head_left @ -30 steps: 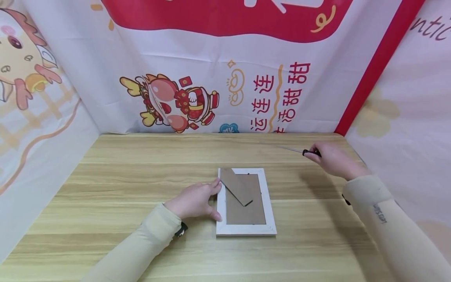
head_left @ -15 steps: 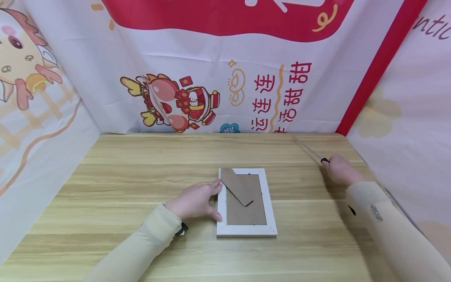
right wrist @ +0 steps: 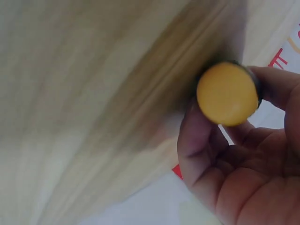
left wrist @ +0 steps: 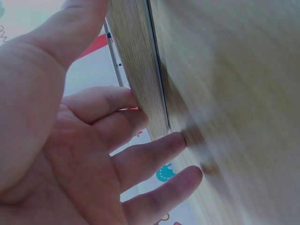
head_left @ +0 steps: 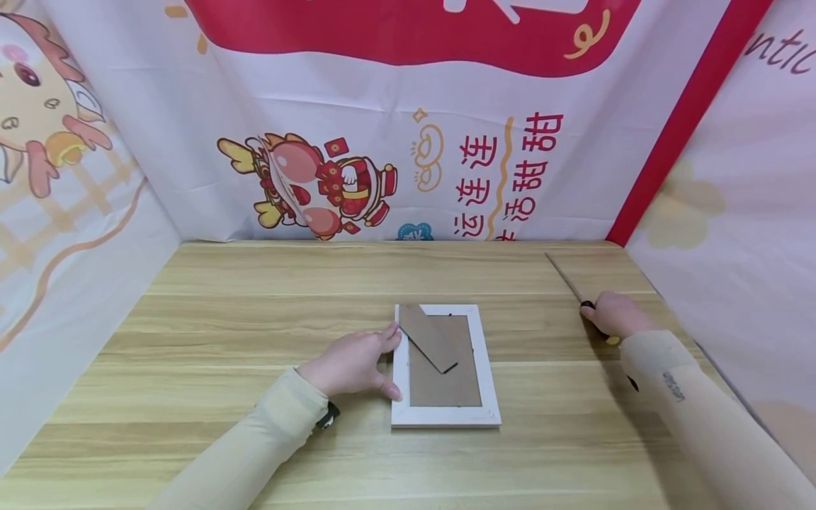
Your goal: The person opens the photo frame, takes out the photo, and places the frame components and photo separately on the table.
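A white picture frame (head_left: 487, 368) lies face down on the table, its brown backing and slanting stand leg (head_left: 430, 340) facing up. My left hand (head_left: 353, 361) rests at the frame's left edge, fingertips and thumb touching it. In the left wrist view, the fingers (left wrist: 150, 159) are spread and fairly straight beside the frame's wood-grained side (left wrist: 136, 61). Off to the right, my right hand (head_left: 615, 314) grips a screwdriver (head_left: 564, 275) low by the tabletop, its long thin shaft pointing away. The right wrist view shows the yellow butt of its handle (right wrist: 227, 93) between thumb and fingers.
The wood-grain table (head_left: 255, 297) ends at a printed white and red cloth (head_left: 357, 92) hanging behind it. More printed cloth walls the left and right sides. The right forearm lies along the table's right edge.
The right hand has moved right and toward me, lowering the screwdriver to the tabletop as its shaft swung to point away. The left hand and picture frame have stayed put.
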Motion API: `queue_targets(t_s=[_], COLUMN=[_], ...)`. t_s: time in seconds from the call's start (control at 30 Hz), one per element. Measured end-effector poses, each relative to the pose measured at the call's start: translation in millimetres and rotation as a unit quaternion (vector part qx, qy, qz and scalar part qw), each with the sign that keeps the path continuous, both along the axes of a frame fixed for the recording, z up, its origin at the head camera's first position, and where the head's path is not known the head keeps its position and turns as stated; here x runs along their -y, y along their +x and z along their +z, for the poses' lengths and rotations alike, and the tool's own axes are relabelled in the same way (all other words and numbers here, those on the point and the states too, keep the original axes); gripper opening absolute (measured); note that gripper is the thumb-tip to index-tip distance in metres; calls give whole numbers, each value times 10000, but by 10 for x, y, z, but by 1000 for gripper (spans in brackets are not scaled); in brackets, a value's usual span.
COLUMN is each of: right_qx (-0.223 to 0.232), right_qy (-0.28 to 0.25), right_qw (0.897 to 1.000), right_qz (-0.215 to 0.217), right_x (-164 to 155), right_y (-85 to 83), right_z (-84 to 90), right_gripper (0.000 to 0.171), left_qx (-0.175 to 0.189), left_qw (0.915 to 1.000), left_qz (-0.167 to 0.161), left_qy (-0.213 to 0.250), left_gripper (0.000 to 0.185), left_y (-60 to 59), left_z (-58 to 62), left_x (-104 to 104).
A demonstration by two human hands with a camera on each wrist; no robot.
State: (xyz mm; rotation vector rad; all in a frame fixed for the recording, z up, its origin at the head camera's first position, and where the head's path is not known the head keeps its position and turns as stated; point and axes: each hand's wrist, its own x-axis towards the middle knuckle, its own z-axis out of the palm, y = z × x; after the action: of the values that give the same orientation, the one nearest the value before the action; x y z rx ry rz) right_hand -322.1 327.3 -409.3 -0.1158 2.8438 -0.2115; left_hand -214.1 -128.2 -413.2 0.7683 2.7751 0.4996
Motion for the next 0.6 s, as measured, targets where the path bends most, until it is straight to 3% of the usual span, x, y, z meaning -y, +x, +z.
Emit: queue_targets(t_s=[0.43, 0.6], right_qx=[129, -112], right_qy=[-309, -385], right_qw=[9990, 9990], right_qz=[-284, -200], right_x=[50, 35], right_y=[60, 77], right_z=[50, 90], right_gripper=[51, 52], left_qx=[13, 0], left_qw=[10000, 10000], left_qz=[34, 29], left_qy=[-38, -29], left_gripper=[100, 101], left_y=[-4, -4], left_z=[2, -3], left_x=[1, 5])
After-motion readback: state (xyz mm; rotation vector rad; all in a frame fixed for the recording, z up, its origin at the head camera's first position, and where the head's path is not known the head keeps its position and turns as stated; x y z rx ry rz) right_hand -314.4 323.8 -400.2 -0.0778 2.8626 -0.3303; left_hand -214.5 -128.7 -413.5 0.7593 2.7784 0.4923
